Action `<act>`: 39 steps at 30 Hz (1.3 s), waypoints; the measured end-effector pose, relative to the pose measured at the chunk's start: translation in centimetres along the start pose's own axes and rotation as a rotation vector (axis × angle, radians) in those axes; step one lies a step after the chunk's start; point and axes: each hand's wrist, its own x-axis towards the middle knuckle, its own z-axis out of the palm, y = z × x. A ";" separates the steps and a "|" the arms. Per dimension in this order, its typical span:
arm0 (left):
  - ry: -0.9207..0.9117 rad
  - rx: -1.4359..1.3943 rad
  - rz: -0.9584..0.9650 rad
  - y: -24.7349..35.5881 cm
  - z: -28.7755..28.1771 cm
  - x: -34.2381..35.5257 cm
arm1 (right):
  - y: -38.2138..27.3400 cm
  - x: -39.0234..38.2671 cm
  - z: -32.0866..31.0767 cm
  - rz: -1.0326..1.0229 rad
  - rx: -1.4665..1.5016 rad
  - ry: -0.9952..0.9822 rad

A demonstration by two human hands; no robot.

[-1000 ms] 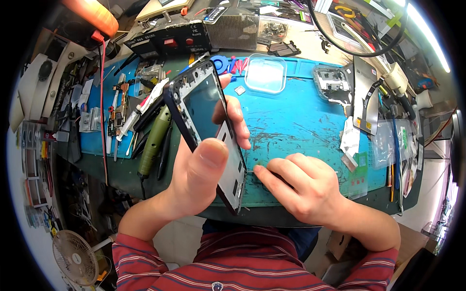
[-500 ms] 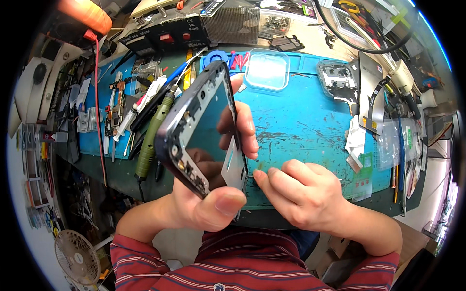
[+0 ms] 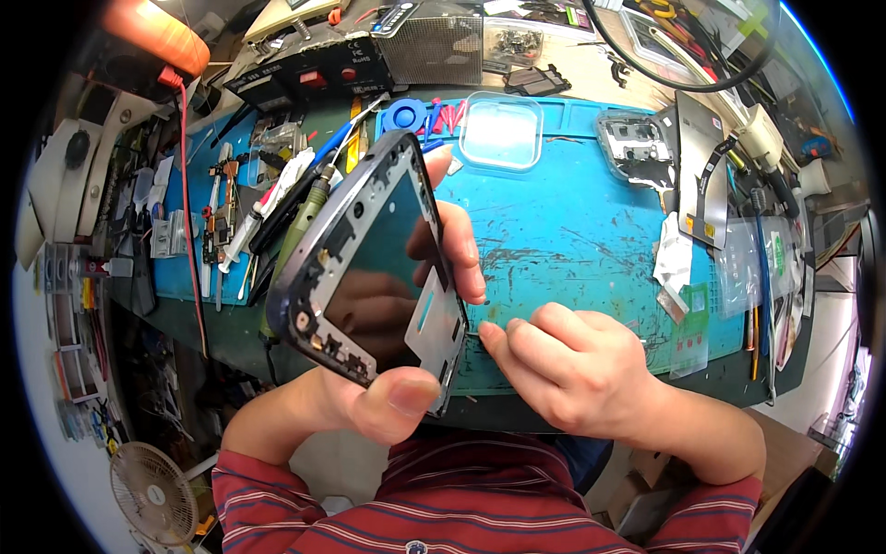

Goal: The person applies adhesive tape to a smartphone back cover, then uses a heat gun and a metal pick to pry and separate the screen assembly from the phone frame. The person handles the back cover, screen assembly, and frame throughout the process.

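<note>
My left hand is wrapped around a phone frame, thumb on its near edge and fingers along its far right side. The frame stands tilted above the mat, with its opened inner side showing a dark glossy panel and a light grey plate at the lower right. To the right of the frame, my right hand is closed, thumb and forefinger pinched together close to the frame's lower right edge. Something thin and light seems to show at those fingertips, too small to name.
Beneath lies a scratched blue work mat. A clear plastic box sits at the back. On the left are a green pen-like rotary tool, a syringe and a red cable. Phone parts lie at right.
My left hand has shifted slightly left and turned the phone frame, so more of its inner side faces up. The right hand keeps nearly the same place and pinch.
</note>
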 end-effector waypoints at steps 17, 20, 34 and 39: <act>0.126 -0.033 -0.065 0.3 0.2 0.1 | 0.7 -0.3 0.4 0.105 0.137 0.036; 0.087 -0.025 -0.070 0.3 -0.2 0.0 | 0.5 -0.4 0.5 0.091 0.107 0.049; 0.019 -0.074 -0.092 0.5 -0.8 -0.2 | -0.2 0.0 0.1 0.078 0.019 0.023; -0.012 -0.028 -0.061 0.4 -0.8 -0.1 | -0.5 0.2 -0.3 0.070 -0.012 -0.019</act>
